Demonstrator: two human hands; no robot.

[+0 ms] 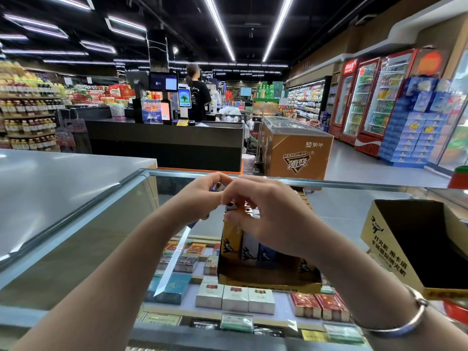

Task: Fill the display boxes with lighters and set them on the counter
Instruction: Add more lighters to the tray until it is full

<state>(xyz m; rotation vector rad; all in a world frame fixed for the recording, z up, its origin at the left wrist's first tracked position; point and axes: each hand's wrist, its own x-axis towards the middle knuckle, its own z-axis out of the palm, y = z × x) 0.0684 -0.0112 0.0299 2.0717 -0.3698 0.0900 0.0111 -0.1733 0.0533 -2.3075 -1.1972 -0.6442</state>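
Note:
A yellow-and-black display box [268, 279] stands on the glass counter [96, 224] right in front of me, with a few lighters [249, 249] upright at its back. My right hand [273, 216] is over the box and pinches the top of one lighter. My left hand [202, 196] is just left of it, fingers curled round several lighters, mostly hidden. A second display box [395, 224], open and dark inside, stands tilted at the right.
Cigarette packs [235, 297] lie under the counter glass. A grey countertop [50, 178] stretches to the left. Beyond are a black checkout desk [164, 143] with a person behind it, a brown freezer chest [296, 150] and drink fridges [367, 102].

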